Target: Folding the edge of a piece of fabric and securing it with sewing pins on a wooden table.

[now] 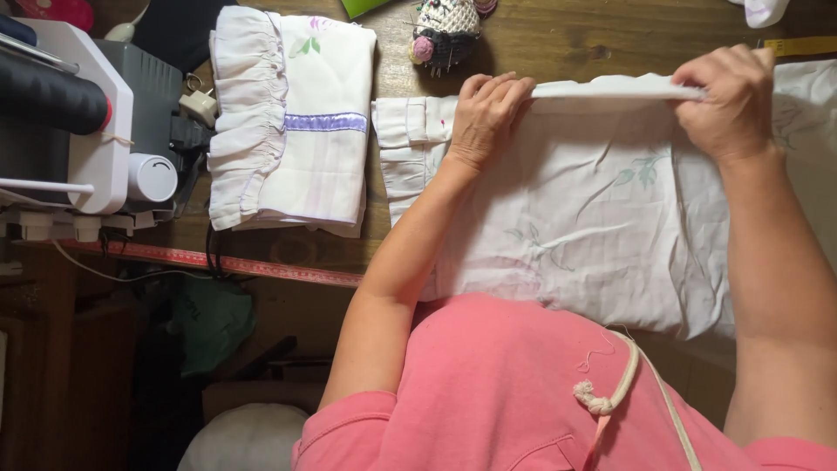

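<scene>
1. While a white sewing machine (87, 122) sat at the far left of the wooden tabletop (540, 39), a folded white cloth with a purple band (292, 122) lay beside it.
2. Left hand (488, 113) pinched the raised fold of the white floral fabric (593, 218).
3. Right hand (732, 100) gripped the same fold farther right.

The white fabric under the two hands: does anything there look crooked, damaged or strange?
Nothing looks damaged. The white floral fabric is wrinkled, and both hands, left hand and right hand, pinch its far edge into a raised fold. The folded ruffled piece beside it lies tidy.
</scene>
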